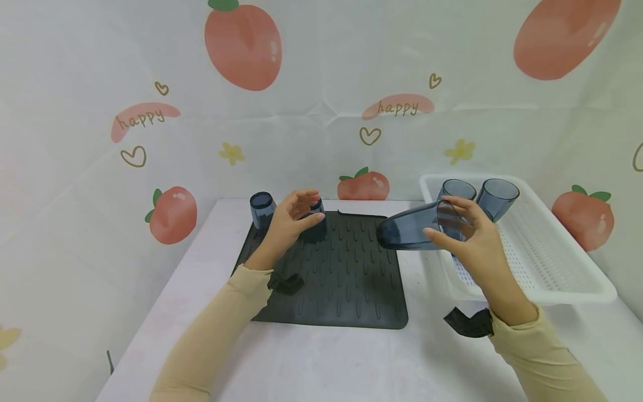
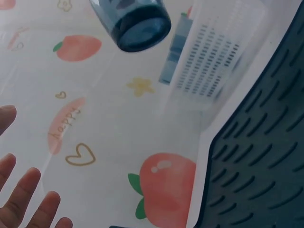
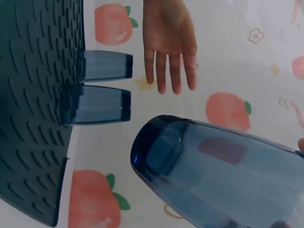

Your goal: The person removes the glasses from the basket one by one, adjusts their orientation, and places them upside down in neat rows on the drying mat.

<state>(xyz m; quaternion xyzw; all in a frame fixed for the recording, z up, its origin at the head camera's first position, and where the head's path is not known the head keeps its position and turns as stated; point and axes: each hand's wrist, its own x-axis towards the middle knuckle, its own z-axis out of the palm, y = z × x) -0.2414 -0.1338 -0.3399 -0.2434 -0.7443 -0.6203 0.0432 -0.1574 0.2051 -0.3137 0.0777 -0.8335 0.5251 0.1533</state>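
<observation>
My right hand [image 1: 479,243] holds a blue-tinted drinking glass [image 1: 409,228] near its rim, between thumb and fingers. The glass lies almost sideways in the air, its thick base [image 3: 152,145] pointing left toward a dark drying mat [image 1: 346,279]. Over the mat's left part is my left hand [image 1: 286,226], fingers spread and nothing in them, as the right wrist view also shows. Two similar glasses stand upside down at the back left of the mat: one [image 1: 262,209] beside the left hand, the other [image 1: 315,226] partly hidden behind its fingers.
A white perforated basket [image 1: 567,279] stands on the right of the white table [image 1: 321,363]. Two more blue glasses, one [image 1: 457,188] left and one [image 1: 497,198] right, sit rim-up at its back left. A patterned sheet [image 1: 301,139] hangs behind the table.
</observation>
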